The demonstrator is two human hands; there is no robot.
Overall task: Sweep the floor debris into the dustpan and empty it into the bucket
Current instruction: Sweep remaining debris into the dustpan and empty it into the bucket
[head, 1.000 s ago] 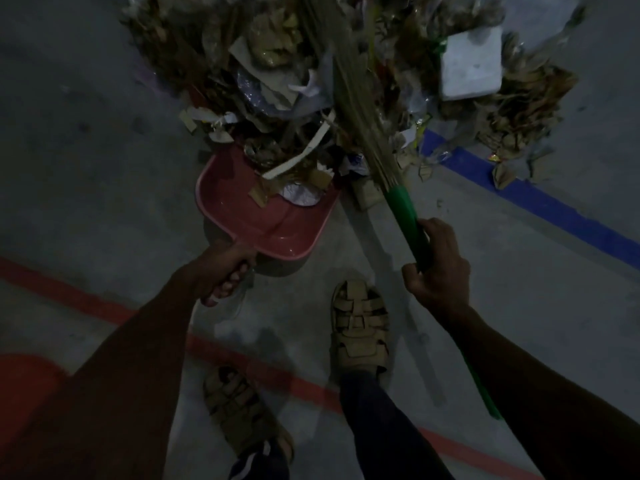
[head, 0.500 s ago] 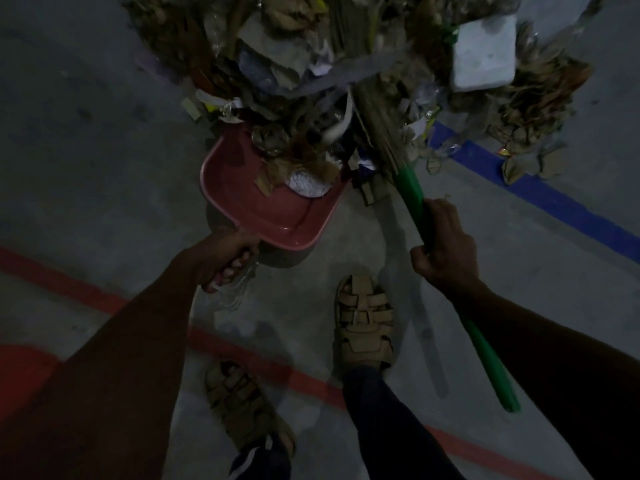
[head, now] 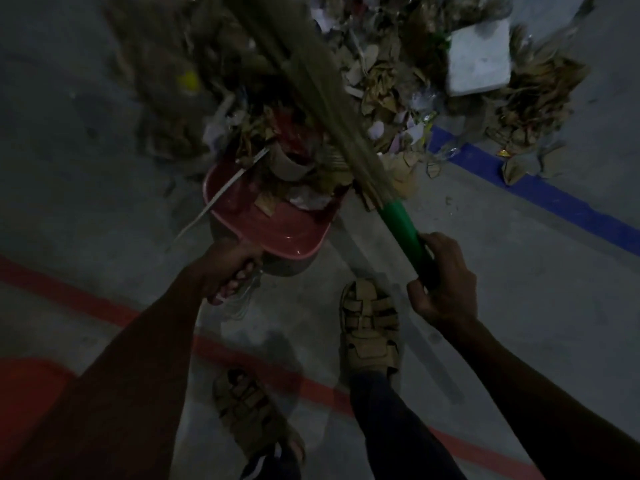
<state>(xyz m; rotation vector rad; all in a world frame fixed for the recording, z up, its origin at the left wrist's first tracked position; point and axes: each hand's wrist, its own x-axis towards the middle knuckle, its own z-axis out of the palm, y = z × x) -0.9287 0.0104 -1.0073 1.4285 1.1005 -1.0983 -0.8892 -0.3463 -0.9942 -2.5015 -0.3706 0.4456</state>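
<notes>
Sweeping debris into the dustpan

Left hand (head: 230, 271) curled round the red dustpan (head: 273, 226) handle; right hand (head: 446, 282) clamped on the broom (head: 401, 223), angled toward upper left over the debris (head: 381, 84).

Both arms reach forward and down. The left hand (head: 230, 268) has its fingers curled around a handle, knuckles up. The right hand (head: 441, 284) (a little further right and lower) wraps tightly around a stick, thumb on top.
</notes>
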